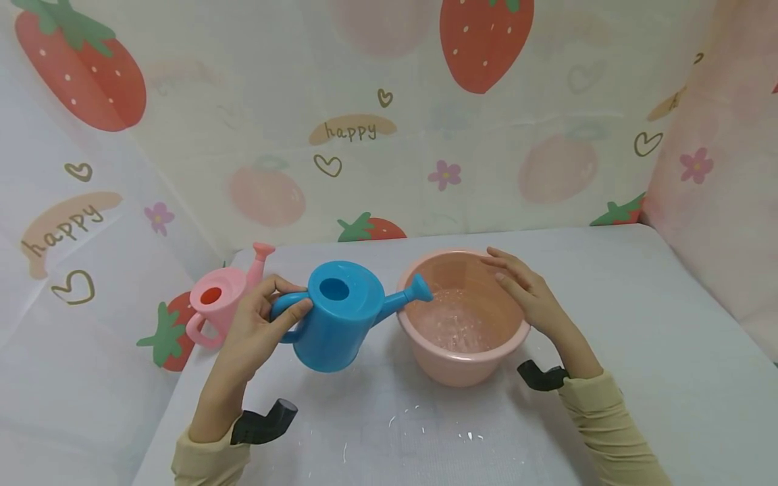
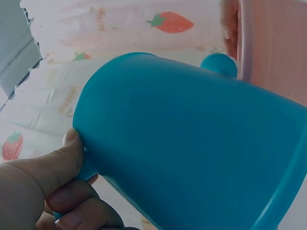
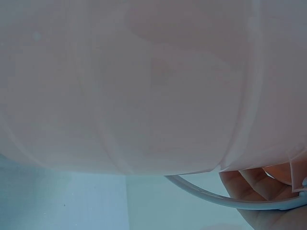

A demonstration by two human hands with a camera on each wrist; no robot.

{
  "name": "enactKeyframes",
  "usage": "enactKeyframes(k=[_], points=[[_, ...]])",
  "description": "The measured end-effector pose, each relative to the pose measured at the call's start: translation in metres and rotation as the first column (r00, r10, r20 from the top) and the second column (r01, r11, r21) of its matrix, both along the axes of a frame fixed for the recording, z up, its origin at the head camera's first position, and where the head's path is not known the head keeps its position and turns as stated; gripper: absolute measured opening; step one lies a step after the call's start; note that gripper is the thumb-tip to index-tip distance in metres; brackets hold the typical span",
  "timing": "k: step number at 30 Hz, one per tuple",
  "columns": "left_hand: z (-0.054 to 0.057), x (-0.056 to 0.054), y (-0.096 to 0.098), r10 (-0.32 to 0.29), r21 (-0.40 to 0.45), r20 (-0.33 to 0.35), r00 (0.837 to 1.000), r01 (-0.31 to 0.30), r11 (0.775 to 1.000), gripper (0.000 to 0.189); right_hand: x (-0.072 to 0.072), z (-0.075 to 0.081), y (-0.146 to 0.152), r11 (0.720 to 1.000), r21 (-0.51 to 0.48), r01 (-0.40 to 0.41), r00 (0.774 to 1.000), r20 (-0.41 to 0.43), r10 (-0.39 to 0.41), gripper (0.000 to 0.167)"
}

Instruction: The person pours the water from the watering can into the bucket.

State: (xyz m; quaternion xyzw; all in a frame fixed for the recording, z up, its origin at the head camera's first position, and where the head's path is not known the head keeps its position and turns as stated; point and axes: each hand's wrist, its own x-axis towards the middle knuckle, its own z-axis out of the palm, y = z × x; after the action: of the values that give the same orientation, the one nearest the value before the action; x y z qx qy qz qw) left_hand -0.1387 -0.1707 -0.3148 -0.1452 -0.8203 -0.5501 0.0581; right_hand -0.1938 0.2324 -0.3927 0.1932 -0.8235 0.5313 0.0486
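In the head view my left hand (image 1: 258, 324) grips the handle of a blue watering can (image 1: 331, 337), thumb near its top edge. The can seems raised off the table and leans slightly right, its spout (image 1: 395, 305) over the near-left rim of a pink bucket (image 1: 458, 368). Water glints inside the bucket. My right hand (image 1: 531, 297) holds the bucket's right rim, thumb on the inner side. In the left wrist view the can's blue body (image 2: 182, 143) hides part of the fingers. A pale curved bail (image 3: 220, 200) crosses the right hand's fingers in the right wrist view.
A pink watering can (image 1: 219, 297) stands at the table's left edge, partly behind my left hand. Water drops (image 1: 468, 436) lie on the white table (image 1: 608, 290) in front of the bucket. Strawberry-print cloth (image 1: 389, 182) walls the back and sides.
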Motion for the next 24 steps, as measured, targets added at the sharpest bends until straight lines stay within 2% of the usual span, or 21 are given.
enactKeyframes(k=[9,17,24], points=[[-0.0021,-0.002,0.0,-0.011,0.01,-0.012,1.0,0.011,1.0,0.023,-0.0002,0.0,-0.0006,1.0,0.003,0.002,1.0,-0.004,-0.002,0.037],[-0.0079,-0.0045,-0.001,-0.048,0.053,-0.044,0.998,0.05,0.997,0.02,-0.0018,-0.0025,0.0004,1.0,0.014,-0.002,1.0,-0.026,0.002,0.036],[-0.0071,-0.0055,-0.0007,-0.032,0.043,-0.036,0.999,0.033,0.999,0.021,-0.0024,-0.0025,-0.001,1.0,0.018,-0.002,0.999,-0.032,0.002,0.036]])
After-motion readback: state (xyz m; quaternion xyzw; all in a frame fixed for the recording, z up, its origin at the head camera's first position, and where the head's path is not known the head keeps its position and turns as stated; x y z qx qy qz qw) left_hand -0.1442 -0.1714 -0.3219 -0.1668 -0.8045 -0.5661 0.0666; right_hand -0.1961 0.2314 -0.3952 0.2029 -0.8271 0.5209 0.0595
